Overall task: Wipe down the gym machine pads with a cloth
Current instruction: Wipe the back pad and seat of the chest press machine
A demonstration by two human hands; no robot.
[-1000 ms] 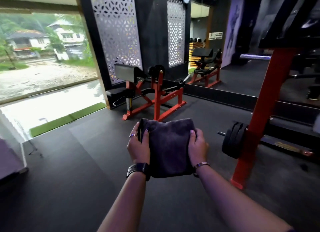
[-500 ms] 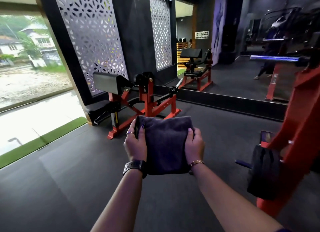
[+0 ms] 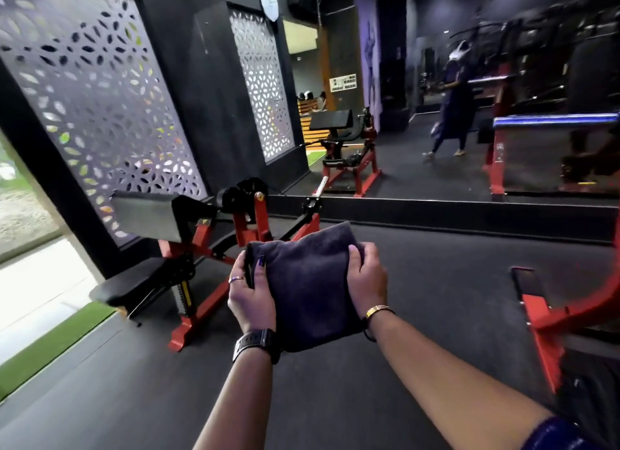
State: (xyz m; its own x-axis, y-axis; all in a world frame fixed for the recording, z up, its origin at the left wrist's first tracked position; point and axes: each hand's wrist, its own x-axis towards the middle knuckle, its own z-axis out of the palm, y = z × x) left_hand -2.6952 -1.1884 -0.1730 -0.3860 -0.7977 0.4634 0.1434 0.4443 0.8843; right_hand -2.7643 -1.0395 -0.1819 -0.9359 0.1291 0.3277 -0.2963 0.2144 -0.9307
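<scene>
Dark rubber gym floor [image 3: 335, 399] all round. The left hand [image 3: 250, 298] and right hand [image 3: 365, 281] each grip a side of the folded grey cloth [image 3: 308, 288]. Just left of the left hand stands the red machine [image 3: 201, 315]. Best to keep the fold flat and wipe the seat pad [image 3: 134, 281] first, then the arm pad [image 3: 147, 214] beyond.

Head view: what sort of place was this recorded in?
A gym, almost certainly: a red-framed machine with a black arm pad and seat, a wall mirror, and dark rubber flooring.

Dim gym, daylight glaring from the left doorway [image 3: 30, 281], edges blurred and warped.
</scene>
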